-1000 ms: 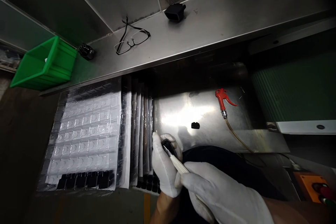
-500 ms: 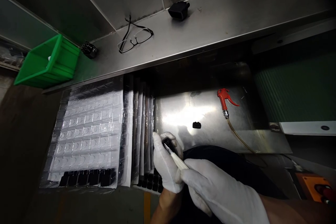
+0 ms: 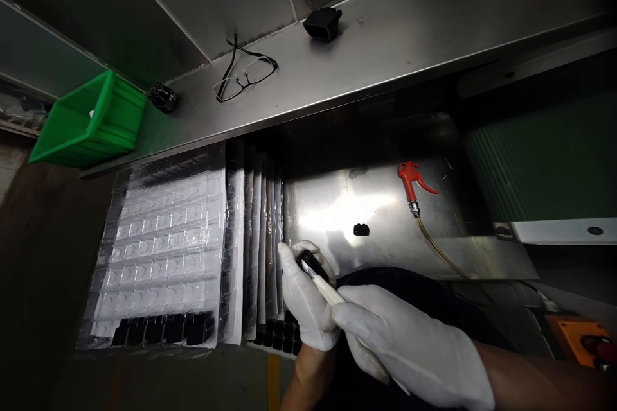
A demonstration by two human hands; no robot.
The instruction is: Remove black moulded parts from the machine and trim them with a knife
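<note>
My left hand [image 3: 304, 295] in a white glove holds a small black moulded part [image 3: 308, 261] between its fingers, just above a steel plate. My right hand [image 3: 409, 340], also white-gloved, is shut on a white-handled knife [image 3: 328, 291]. The knife's short metal tip [image 3: 308, 270] rests against the black part. The underside of the part is hidden by my fingers. A second small black piece [image 3: 361, 229] lies on the stainless steel plate [image 3: 328, 212], a little beyond my left hand.
A red air blow gun [image 3: 409, 181] with amber tubing lies on the plate. To the left stand stacked clear blister trays [image 3: 164, 250] and a row of black parts [image 3: 161, 331]. Above runs a steel shelf [image 3: 385, 64] bearing eyeglasses [image 3: 245, 79], black parts and a green plastic bin [image 3: 91, 122].
The view has shifted only slightly. Both hands keep the same hold, with the knife tip at the black part.
</note>
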